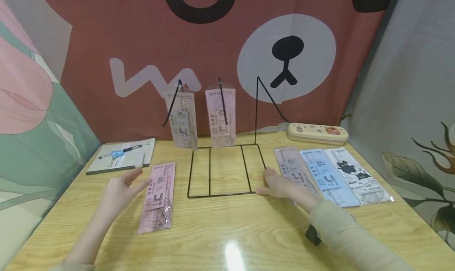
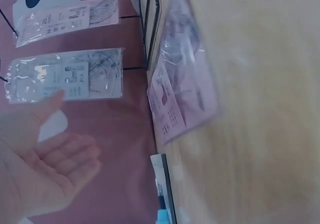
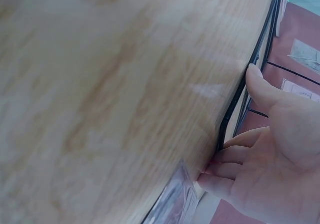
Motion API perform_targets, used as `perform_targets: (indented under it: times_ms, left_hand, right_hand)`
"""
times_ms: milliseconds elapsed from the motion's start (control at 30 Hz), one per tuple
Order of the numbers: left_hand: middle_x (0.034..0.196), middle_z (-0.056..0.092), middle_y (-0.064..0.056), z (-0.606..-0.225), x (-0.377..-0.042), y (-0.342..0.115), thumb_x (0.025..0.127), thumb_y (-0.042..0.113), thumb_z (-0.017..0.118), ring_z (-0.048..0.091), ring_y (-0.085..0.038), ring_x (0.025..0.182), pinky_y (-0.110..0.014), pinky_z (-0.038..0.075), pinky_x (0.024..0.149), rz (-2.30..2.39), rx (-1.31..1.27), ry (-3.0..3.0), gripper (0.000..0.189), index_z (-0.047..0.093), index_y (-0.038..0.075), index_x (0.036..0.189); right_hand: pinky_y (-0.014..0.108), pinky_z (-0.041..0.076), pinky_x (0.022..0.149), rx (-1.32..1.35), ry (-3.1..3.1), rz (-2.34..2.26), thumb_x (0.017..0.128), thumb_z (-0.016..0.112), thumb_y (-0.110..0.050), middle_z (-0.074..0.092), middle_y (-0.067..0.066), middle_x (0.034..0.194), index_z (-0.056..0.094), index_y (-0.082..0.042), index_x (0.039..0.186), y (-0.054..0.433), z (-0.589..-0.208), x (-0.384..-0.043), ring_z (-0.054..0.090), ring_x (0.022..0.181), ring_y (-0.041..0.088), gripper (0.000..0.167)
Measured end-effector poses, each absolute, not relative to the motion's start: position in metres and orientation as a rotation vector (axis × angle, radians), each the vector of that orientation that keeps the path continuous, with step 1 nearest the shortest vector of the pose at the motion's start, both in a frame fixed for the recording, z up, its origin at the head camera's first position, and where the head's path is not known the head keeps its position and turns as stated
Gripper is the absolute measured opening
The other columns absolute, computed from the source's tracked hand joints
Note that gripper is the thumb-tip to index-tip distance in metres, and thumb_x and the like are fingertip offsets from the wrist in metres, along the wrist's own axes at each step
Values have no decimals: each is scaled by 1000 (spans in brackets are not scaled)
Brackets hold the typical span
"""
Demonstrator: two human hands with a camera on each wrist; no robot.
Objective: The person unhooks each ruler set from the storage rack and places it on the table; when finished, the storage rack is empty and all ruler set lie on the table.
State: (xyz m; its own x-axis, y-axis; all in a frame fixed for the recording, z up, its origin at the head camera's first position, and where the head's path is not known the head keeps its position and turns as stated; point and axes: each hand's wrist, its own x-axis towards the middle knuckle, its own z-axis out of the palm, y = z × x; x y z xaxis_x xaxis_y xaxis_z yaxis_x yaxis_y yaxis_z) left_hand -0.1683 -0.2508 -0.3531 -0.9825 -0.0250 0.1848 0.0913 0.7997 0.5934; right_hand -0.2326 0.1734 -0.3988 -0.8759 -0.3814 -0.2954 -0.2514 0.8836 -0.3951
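Observation:
A black wire display rack (image 1: 227, 194) stands on the table, with upright hooks at its back. Two packaged ruler sets, one greyish pink (image 1: 182, 123) and one pink (image 1: 220, 117), hang from its left and middle hooks; the right hook (image 1: 264, 87) carries nothing. My right hand (image 1: 282, 186) holds the rack's front right corner, thumb on the front wire and fingers by the side wire. To the left, my left hand (image 1: 121, 190) hovers with spread fingers, holding nothing. Beside it, another pink ruler set (image 1: 160, 196) lies on the table.
Right of the rack lie a greyish pink ruler set (image 1: 289, 160), a blue one (image 1: 328, 180) and a white one with black cats (image 1: 359, 176). Behind them is a cream pencil case (image 1: 316, 133). At left, a pen (image 1: 131, 147) rests on a notebook (image 1: 106, 147), near a white eraser-like block (image 1: 140, 159).

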Motion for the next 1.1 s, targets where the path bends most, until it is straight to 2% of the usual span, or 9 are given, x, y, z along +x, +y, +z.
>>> perform_targets:
  times_ms: [100, 333, 700, 833, 967, 1100]
  left_hand:
    - [135, 49, -27, -353, -190, -247, 89, 43, 61, 46, -45, 125, -54, 41, 102, -1036, -119, -2782, 69, 46, -6, 135]
    - [148, 32, -27, -358, -242, -239, 90, 43, 59, 31, -42, 137, -52, 29, 113, -1255, -133, -2767, 78, 29, -5, 144]
    - [156, 8, -23, -357, -281, -220, 92, 46, 55, 11, -42, 144, -55, 16, 117, -1376, -91, -2850, 92, 2, 0, 150]
    - [158, 3, -19, -357, -289, -212, 90, 48, 57, 7, -37, 146, -52, 14, 118, -1482, -5, -2779, 96, -3, 3, 151]
    - [158, 1, -17, -357, -294, -204, 90, 41, 60, 6, -35, 146, -48, 12, 120, -1583, 44, -2702, 96, -4, 3, 151]
    - [159, 8, -15, -358, -298, -196, 89, 41, 62, 10, -33, 146, -48, 15, 119, -1607, 73, -2681, 94, 1, 6, 152]
  right_hand:
    - [52, 9, 118, -470, 2683, -496, 93, 54, -44, 7, 32, 152, 14, 14, 144, 174, -399, -232, 8, 143, 44, 87]
    - [53, 10, 118, -478, 2683, -497, 93, 54, -44, 8, 32, 152, 15, 15, 144, 173, -398, -233, 9, 143, 44, 87]
    - [53, 11, 118, -490, 2695, -482, 92, 54, -43, 9, 32, 151, 17, 15, 143, 173, -397, -231, 11, 142, 45, 85]
    - [53, 12, 118, -488, 2703, -483, 92, 55, -43, 10, 33, 151, 18, 15, 143, 174, -397, -231, 12, 142, 45, 86]
    - [53, 12, 118, -488, 2705, -481, 92, 55, -43, 11, 33, 151, 18, 15, 143, 173, -398, -231, 12, 142, 44, 86]
    - [52, 12, 118, -479, 2707, -485, 91, 56, -43, 11, 32, 151, 18, 15, 143, 172, -399, -232, 12, 142, 44, 86]
